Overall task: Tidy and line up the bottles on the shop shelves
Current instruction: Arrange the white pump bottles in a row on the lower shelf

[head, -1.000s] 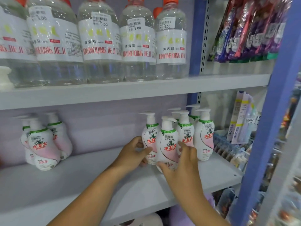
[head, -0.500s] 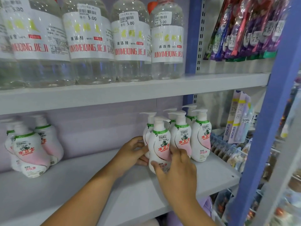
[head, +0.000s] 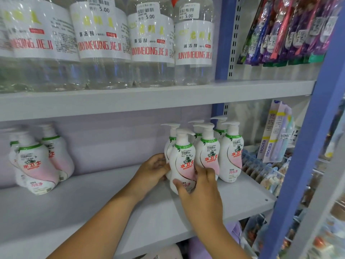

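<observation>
Shop shelf [head: 93,208], right end: your left hand [head: 152,171] and right hand [head: 200,191] both clamp the front pump bottle [head: 183,161]; mid-alignment, next nudge it level with its neighbour bottles [head: 220,152]

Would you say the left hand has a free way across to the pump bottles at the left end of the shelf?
Probably yes: bare shelf lies between the left hand and those pump bottles, though it first must release the bottle it holds.

Grey lower shelf [head: 112,208] with two clusters of pump bottles [head: 231,156]; upper shelf [head: 149,101] with clear cleaner bottles [head: 151,53].
</observation>
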Motion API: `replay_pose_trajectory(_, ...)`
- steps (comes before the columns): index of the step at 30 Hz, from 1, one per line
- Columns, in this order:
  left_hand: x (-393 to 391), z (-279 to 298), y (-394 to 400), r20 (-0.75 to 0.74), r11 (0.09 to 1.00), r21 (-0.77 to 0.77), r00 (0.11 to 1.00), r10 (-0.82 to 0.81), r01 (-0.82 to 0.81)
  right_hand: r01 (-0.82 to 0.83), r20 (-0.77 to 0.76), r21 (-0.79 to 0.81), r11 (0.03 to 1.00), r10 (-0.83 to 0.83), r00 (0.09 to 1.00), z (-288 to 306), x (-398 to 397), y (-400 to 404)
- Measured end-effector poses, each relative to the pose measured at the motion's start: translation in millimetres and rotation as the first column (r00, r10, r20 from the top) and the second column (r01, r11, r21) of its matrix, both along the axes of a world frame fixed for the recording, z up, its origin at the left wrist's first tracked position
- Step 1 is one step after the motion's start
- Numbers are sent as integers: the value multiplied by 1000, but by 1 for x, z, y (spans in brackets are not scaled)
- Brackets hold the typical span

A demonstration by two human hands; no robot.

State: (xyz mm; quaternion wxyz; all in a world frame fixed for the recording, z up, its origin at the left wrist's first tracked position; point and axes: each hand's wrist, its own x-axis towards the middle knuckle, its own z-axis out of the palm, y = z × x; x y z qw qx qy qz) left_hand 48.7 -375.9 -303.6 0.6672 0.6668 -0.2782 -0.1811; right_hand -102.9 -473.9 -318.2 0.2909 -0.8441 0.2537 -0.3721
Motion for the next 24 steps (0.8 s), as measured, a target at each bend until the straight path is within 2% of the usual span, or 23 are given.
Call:
replay_pose_trajectory(9,-23,10,5,6,996,23,996,86,-86,-51,38,33,998,50,998,-2,-2,-4)
replay_pose_trajectory(12,-31,16,18,71,977,63,978,197,-202,-106,233,25,994,97,968,-4,-14,4)
replay_pose_trajectory(15,-36,20,55,111,938,63,937,332,-340,-325,361,-3,946,304,881,0,-12,33)
replay_pose_trajectory(17,-36,22,98,149,869,44,864,481,-492,-493,317,35,869,458,830,6,6,59)
replay_pose_trajectory(19,-31,23,151,142,755,7,748,648,-655,-609,178,134,782,586,791,13,36,86)
replay_pose_trajectory(22,-7,24,229,115,520,-18,515,850,-854,-648,-29,302,700,686,727,25,89,128)
replay_pose_trajectory(24,13,25,267,104,418,12,417,903,-908,-650,-83,339,681,709,700,35,125,157)
